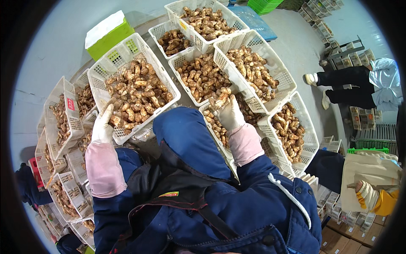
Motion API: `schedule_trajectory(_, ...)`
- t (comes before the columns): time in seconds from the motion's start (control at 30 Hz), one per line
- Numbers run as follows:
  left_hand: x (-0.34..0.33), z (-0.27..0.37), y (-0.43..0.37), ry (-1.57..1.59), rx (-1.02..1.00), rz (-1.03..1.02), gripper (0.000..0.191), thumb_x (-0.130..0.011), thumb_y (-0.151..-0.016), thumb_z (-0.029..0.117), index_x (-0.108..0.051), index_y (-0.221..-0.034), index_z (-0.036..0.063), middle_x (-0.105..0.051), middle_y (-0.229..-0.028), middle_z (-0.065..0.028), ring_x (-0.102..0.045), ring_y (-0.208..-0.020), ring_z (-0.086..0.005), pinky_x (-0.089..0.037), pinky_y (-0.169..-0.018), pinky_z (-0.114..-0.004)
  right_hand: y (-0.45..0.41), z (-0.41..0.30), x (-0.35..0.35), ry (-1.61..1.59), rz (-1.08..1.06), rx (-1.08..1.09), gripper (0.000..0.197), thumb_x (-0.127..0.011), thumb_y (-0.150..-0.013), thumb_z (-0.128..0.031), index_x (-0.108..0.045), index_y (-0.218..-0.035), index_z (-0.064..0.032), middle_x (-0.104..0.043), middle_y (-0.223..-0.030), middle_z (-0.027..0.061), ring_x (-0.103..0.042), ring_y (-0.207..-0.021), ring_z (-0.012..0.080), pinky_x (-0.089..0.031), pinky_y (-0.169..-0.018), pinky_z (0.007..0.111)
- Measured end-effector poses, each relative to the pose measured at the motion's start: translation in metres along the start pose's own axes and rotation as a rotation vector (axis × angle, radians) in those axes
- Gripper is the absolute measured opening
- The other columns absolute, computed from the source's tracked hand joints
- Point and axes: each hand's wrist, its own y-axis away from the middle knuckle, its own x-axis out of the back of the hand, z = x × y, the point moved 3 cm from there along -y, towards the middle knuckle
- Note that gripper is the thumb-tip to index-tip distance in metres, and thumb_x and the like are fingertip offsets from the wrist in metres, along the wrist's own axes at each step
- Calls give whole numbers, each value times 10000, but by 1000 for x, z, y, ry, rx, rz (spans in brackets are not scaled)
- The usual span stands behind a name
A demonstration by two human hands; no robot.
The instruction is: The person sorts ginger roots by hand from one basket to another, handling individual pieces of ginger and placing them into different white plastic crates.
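Observation:
My right hand, in a pale glove with stained fingertips, holds a thick-stemmed brown and cream mushroom, which looks like a matsutake. That hand is above a white plastic crate of mushrooms. At the left side wall of a large white perforated crate is my gloved left hand, with its fingers reaching over the rim. A mushroom with a pale stem end lies against this hand; whether it is gripped cannot be made out. Many similar mushrooms fill the large crate's bottom.
More mushroom crates stand ahead, at right and stacked at left. Behind the large crate is a green box with a white lid. A person stands at far right; another person's gloved hand shows lower right.

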Motion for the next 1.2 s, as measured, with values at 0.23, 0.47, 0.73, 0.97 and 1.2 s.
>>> schedule_trajectory(0.23,0,1,2,32,2,30,388,-577,-1004,242,-567,-1362,93,-648,-1166,-31,-578,-827,-96,-512,-740,-273,6,18,6,-244,362,-373,452,-513,-1013,-428,-502,-1375,-157,-629,-1239,45,-582,-1138,250,-461,-1013,437)
schedule_trajectory(0.47,4,0,5,56,-10,30,445,-615,-982,250,-539,-1371,47,-642,-1193,-66,-606,-849,-123,-516,-753,-277,7,70,43,-316,501,-422,320,-630,-961,-252,-605,-1259,-139,-656,-1096,21,-605,-1016,217,-491,-932,473)
schedule_trajectory(0.73,-5,6,7,14,-24,-29,481,-613,-979,247,-507,-1391,23,-625,-1226,-102,-628,-890,-148,-514,-789,-274,-33,66,59,92,625,-361,521,-588,-989,-243,-390,-1453,-112,-552,-1289,52,-579,-1088,199,-474,-999,418)
schedule_trajectory(0.97,0,17,21,102,-32,-46,497,-621,-976,253,-497,-1397,21,-618,-1226,-120,-626,-896,-140,-514,-774,-269,-39,35,15,181,501,-314,481,-585,-993,-250,-446,-1413,-61,-524,-1359,116,-564,-1189,255,-471,-1004,427)
schedule_trajectory(1.2,6,37,38,177,-87,-27,459,-561,-1013,251,-486,-1406,28,-609,-1209,-71,-581,-851,-99,-506,-686,-254,-111,5,-30,363,271,-223,370,-545,-1002,-172,-513,-1356,-73,-611,-1233,100,-610,-1111,216,-497,-941,339)
